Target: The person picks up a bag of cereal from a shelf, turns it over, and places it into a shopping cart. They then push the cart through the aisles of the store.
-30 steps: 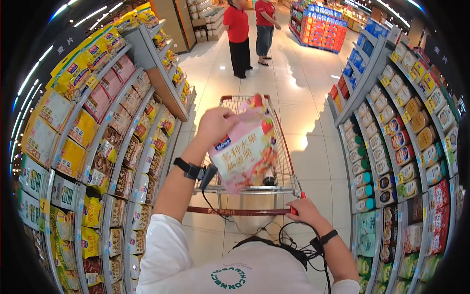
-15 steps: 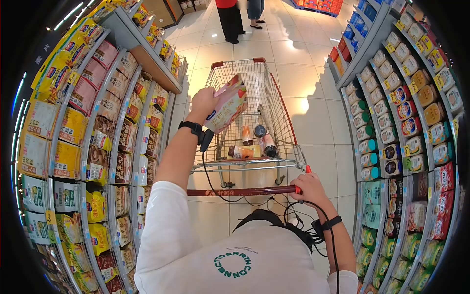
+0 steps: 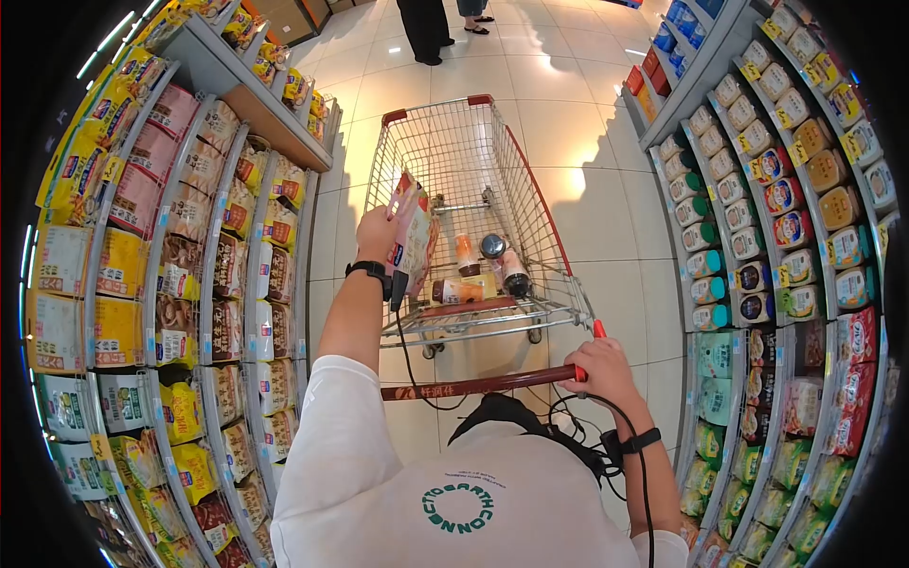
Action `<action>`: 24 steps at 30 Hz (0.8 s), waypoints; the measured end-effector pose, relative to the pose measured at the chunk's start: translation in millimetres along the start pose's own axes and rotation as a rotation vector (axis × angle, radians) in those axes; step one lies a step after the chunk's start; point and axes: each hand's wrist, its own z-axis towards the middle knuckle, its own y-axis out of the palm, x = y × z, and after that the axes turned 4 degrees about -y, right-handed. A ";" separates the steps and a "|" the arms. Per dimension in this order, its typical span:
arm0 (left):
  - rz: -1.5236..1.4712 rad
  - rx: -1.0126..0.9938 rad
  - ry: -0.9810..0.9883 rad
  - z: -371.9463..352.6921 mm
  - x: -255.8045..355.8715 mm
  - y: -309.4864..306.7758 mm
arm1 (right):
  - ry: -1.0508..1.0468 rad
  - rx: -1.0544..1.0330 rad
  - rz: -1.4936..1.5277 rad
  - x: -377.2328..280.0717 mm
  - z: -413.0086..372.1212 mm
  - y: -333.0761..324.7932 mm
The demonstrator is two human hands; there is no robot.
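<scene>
My left hand (image 3: 378, 234) is closed on the edge of a pink and pale printed food bag (image 3: 417, 232), upright at the left side of the shopping cart (image 3: 540, 194). Most of its fingers are hidden behind the bag. My right hand (image 3: 606, 371) wraps round the right end of the dark red cart handle (image 3: 502, 382). In the cart lie an orange-labelled jar (image 3: 465, 254), a dark bottle (image 3: 514, 275), a round black-lidded container (image 3: 492, 246) and another jar on its side (image 3: 445, 291).
Shelves of bagged foods (image 3: 194, 312) line the left side. On the right, shelves hold tubs and jars (image 3: 757, 222). Two people's legs (image 3: 426, 33) show farther up the tiled aisle. Cables (image 3: 578, 431) hang near my right wrist.
My left hand has lowered the bag toward the cart's left side, turning it more upright. The cart sits slightly further left in view. My right hand stays on the handle.
</scene>
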 end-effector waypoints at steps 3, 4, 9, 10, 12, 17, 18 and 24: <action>-0.042 0.008 -0.017 -3.7 -3.8 13.3 | 0.027 -0.003 0.019 -4.8 -2.2 -2.7; -0.041 0.005 -0.016 -4.9 -4.7 15.9 | 0.046 -0.003 0.036 -6.9 -2.7 -4.2; 0.048 -0.078 -0.036 -13.6 -2.4 32.9 | 0.045 -0.018 0.036 -6.1 -10.9 -4.5; 0.082 -0.097 -0.052 -15.3 -2.0 37.6 | 0.048 -0.018 0.036 -6.0 -12.8 -4.3; 0.152 -0.116 -0.050 -17.5 -3.3 45.3 | 0.058 -0.031 0.038 -6.1 -15.3 -6.2; 0.230 -0.177 -0.110 -34.3 -25.9 69.6 | 0.048 -0.054 0.029 -1.3 -23.8 -11.1; 0.236 -0.163 -0.133 -37.8 -32.8 78.7 | 0.053 -0.069 0.033 -1.4 -25.3 -14.7; 0.299 -0.141 0.162 -68.1 -76.7 126.1 | 0.032 -0.099 0.042 11.2 -39.8 -11.9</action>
